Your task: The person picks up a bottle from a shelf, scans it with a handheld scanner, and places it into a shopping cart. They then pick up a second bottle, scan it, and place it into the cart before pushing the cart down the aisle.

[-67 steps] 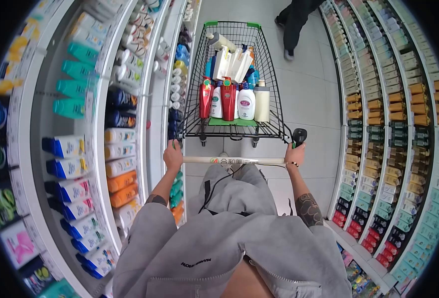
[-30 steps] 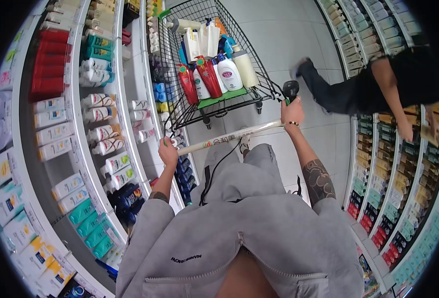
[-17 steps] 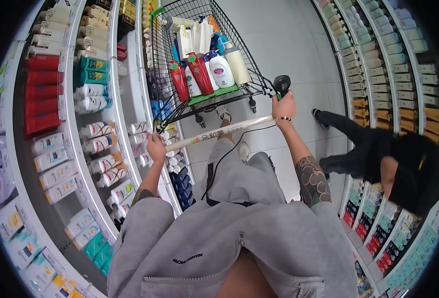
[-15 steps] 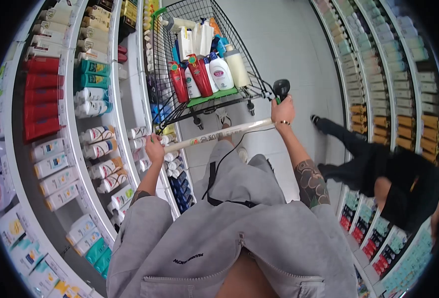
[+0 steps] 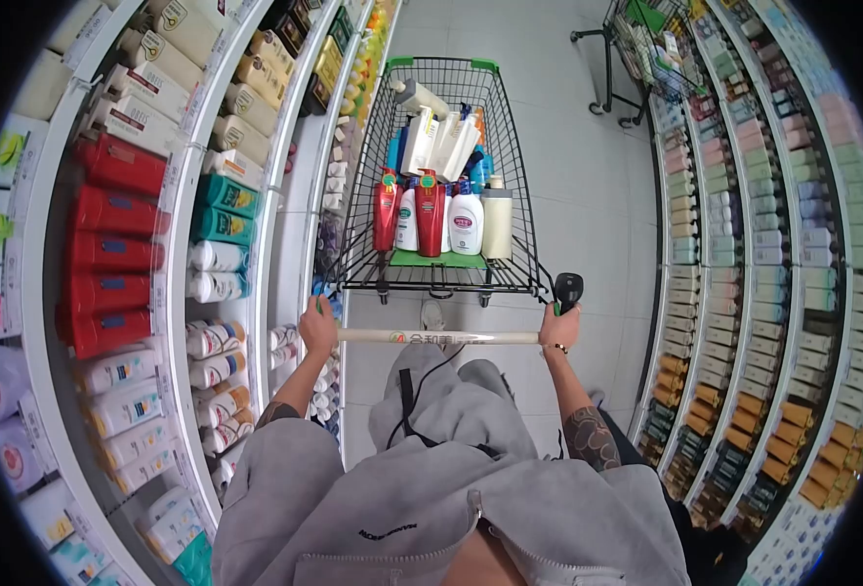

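A wire shopping cart [image 5: 524, 195] stands in front of me, loaded with several bottles. Along its front row are a red pump bottle [image 5: 430, 217], a white bottle [image 5: 466, 225] and a cream bottle [image 5: 497, 223]. My left hand [image 5: 318, 327] is wrapped round the left end of the cream handle bar [image 5: 431, 337]. At the bar's right end, my right hand [image 5: 559, 326] is closed on it, just under a black rounded device [image 5: 568, 288].
Shelves with red bottles [image 5: 114, 254] and white bottles rise on the left. Shelves of small packages [image 5: 724, 293] line the right side. A second cart [image 5: 651, 49] is at the upper right. Dark clothing of another person [image 5: 715, 552] shows at the lower right.
The cart and handle bar have swung from tilted to nearly straight ahead. The other person has dropped mostly out of view behind my right side, and a second cart has come into view.
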Tool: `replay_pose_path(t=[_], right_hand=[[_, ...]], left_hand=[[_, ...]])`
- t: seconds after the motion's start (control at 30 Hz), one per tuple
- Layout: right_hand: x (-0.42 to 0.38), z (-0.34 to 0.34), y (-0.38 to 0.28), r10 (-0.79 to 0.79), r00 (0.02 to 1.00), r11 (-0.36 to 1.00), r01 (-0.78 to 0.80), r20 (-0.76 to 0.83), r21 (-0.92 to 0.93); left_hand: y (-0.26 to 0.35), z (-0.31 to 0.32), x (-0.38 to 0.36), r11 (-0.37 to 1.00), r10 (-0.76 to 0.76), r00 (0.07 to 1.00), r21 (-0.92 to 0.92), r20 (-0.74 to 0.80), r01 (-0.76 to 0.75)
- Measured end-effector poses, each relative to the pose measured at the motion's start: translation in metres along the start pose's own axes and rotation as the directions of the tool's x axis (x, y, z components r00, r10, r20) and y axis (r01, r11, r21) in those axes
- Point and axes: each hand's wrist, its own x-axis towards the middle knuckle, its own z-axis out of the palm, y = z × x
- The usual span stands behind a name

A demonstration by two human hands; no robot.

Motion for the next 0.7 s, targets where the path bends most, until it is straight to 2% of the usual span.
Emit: replay_pose_path(t=[0.17,0.23,0.3,0.37,0.43,0.6,0.7], right_hand=[[0.042,0.010,-0.035,0.008,0.998,0.999,-0.006,0.055,-0.039],[0.060,0.017,-0.051,0.007,1.000,0.999,-0.006,0.012,-0.041],[0.076,0.022,-0.062,0.005,1.000,0.999,-0.005,0.000,-0.050],[0.092,0.019,-0.081,0.001,1.000,0.998,0.001,0.023,-0.063],[0.106,0.018,-0.101,0.011,0.999,0.999,-0.010,0.031,-0.048],[0.156,0.033,-0.120,-0.041,0.999,0.999,0.041,0.016,-0.032],[0.184,0.036,-0.142,-0.037,0.999,0.999,0.038,0.038,-0.025]], left_hand=[[0.029,0.012,0.046,1.000,0.001,0.999,0.005,-0.033,-0.001],[0.039,0.018,0.066,0.994,0.034,0.997,0.101,-0.065,-0.028],[0.052,0.023,0.081,0.995,0.012,0.999,0.100,-0.053,-0.007],[0.074,0.021,0.092,1.000,-0.003,0.999,-0.007,-0.041,0.002],[0.088,0.023,0.103,0.999,0.049,0.996,0.005,-0.076,-0.048],[0.115,0.039,0.139,0.999,-0.039,0.999,-0.021,-0.013,0.039],[0.131,0.047,0.160,1.000,-0.007,0.996,-0.002,-0.084,0.007]])
